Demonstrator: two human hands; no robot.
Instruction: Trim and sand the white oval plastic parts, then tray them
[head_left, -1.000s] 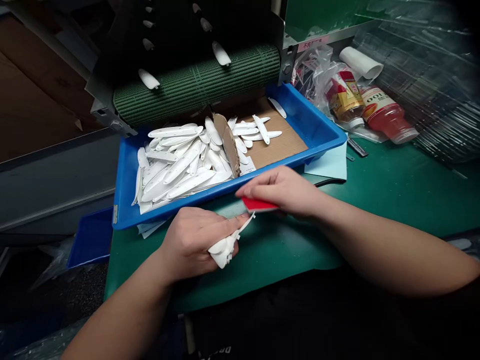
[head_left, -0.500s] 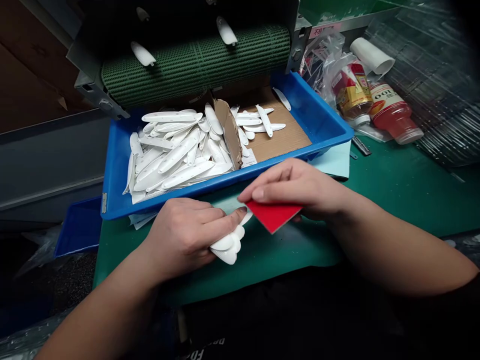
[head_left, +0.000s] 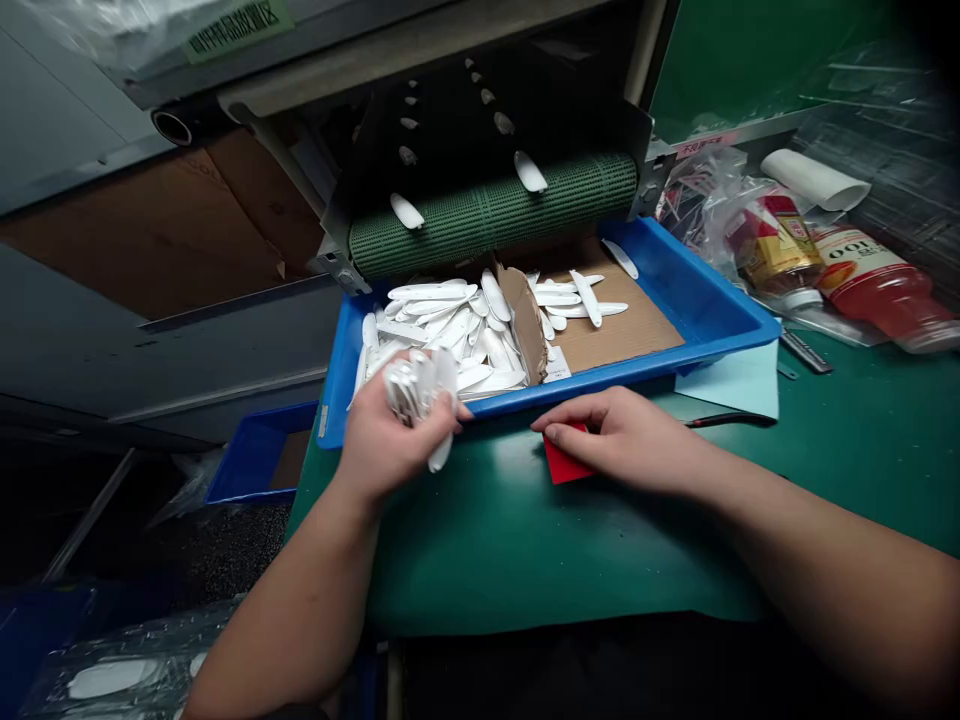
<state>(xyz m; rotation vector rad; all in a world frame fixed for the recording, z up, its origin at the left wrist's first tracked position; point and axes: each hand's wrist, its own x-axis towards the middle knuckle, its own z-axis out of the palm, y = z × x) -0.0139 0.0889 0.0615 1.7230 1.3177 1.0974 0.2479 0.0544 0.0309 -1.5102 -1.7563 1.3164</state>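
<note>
My left hand (head_left: 390, 430) is closed round a bundle of white plastic pieces (head_left: 421, 388), long and oval-ended, slightly blurred. It is raised over the front left edge of the blue tray (head_left: 480, 405). In my right hand (head_left: 622, 435) a small red square card (head_left: 564, 458) is pinched between thumb and fingers, low over the green table (head_left: 525, 560). More white pieces (head_left: 442, 310) lie heaped in the tray's left part. A few others rest on brown cardboard (head_left: 637, 325) right of a torn cardboard divider (head_left: 523, 320).
Behind the tray, a green conveyor belt (head_left: 487, 218) carries white pieces in two rows. At right lie a red-liquid bottle (head_left: 874, 275), a gold-labelled bottle (head_left: 780, 245), a cutter knife (head_left: 806, 350) and light-blue paper (head_left: 739, 378). A smaller blue bin (head_left: 259, 455) stands lower left.
The view has swung up and left. My left hand has turned upward with the white bundle and moved to the tray's edge. My right hand keeps the red card, now lower to the table.
</note>
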